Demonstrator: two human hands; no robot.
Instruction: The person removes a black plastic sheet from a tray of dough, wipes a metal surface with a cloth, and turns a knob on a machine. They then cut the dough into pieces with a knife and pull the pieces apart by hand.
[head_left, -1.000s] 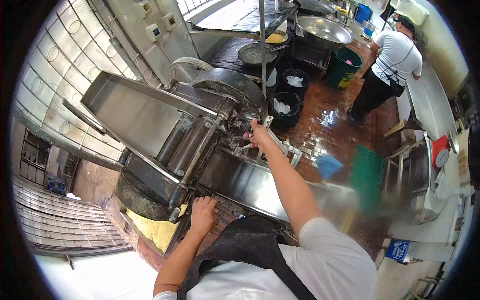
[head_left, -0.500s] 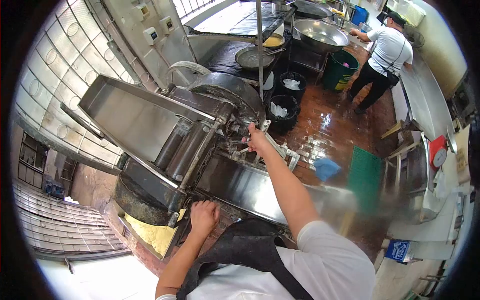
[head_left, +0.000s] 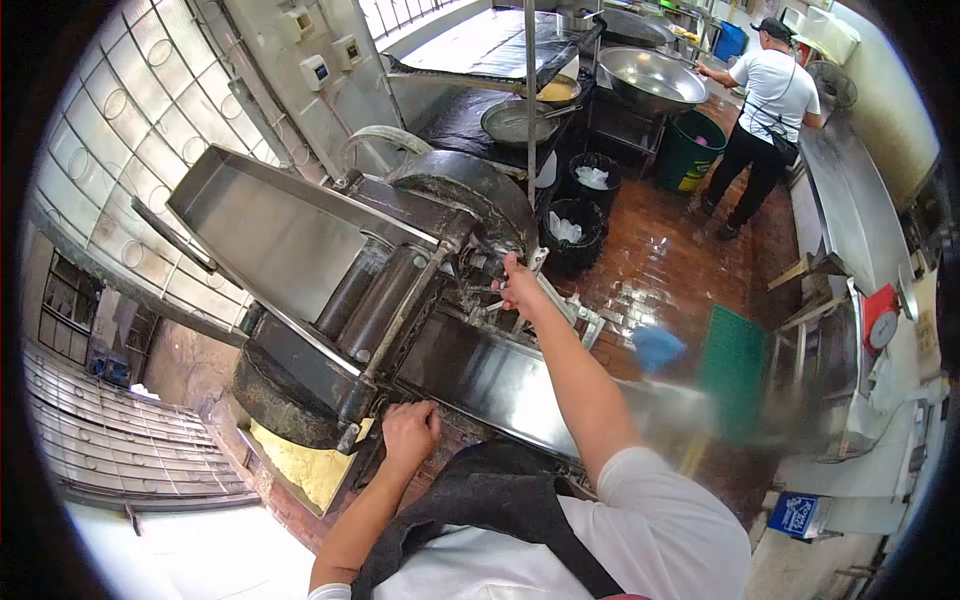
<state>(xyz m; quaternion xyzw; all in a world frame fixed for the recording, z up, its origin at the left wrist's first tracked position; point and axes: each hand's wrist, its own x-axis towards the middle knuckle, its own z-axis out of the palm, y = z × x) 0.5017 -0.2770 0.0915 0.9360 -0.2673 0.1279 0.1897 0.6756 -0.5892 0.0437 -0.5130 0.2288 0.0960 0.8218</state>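
Note:
In front of me stands a heavy dough roller machine with dark metal rollers. A sloping steel feed tray leads down to them. At the machine's far end, my right hand is closed around a small metal handle beside the rollers. My left hand is curled by the near end, next to a worn corner fitting; whatever its fingers grip is hidden. Under the near end, a yellow doughy mass lies in a container. From the rollers, a smooth steel chute runs toward the right.
Two bins with black liners stand beyond the machine. Farther back are a large metal bowl, a green bin and a person at a counter. A green mat and a blue cloth lie at right.
The view has shifted slightly, so the scene sits a little to the right. Both hands keep their places on the machine. The person at the back has turned their head slightly.

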